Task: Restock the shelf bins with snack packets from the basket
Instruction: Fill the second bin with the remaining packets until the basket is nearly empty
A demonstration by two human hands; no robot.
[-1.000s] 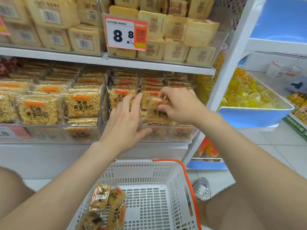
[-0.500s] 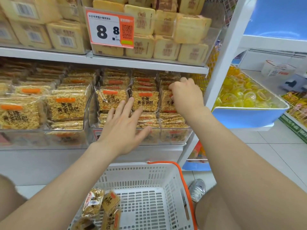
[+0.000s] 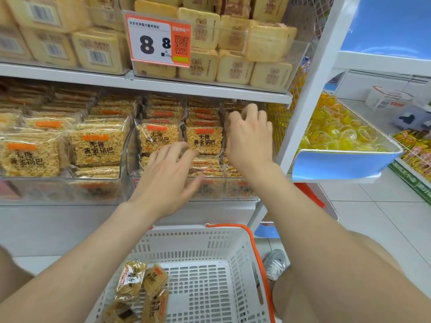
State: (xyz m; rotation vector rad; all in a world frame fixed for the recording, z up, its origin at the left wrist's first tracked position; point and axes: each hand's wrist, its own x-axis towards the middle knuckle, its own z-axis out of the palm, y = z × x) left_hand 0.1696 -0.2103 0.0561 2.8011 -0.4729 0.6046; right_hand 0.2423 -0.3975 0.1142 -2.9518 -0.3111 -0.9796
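Note:
A clear shelf bin (image 3: 235, 191) on the middle shelf holds three rows of golden rice-crisp snack packets (image 3: 204, 141) standing upright. My right hand (image 3: 249, 138) is at the rightmost row, fingers curled over the top edge of a packet that the hand mostly hides. My left hand (image 3: 168, 176) lies lower, fingers straight and spread, touching the packets at the bin's front. Below, the white basket (image 3: 210, 250) with an orange handle (image 3: 254, 248) holds several loose packets (image 3: 142, 290) in its left corner.
The bin to the left (image 3: 93, 150) is full of the same packets. Beige cake packs and a price tag (image 3: 158, 40) fill the upper shelf. A white shelf post (image 3: 310, 99) stands right of my hand, with a blue tray of yellow jelly cups (image 3: 345, 164) beyond. My shoe (image 3: 275, 264) is beside the basket.
My right hand carried a packet from the middle row to the rightmost row and set it upright there. My left hand slid down from the packets' faces to the bin's front.

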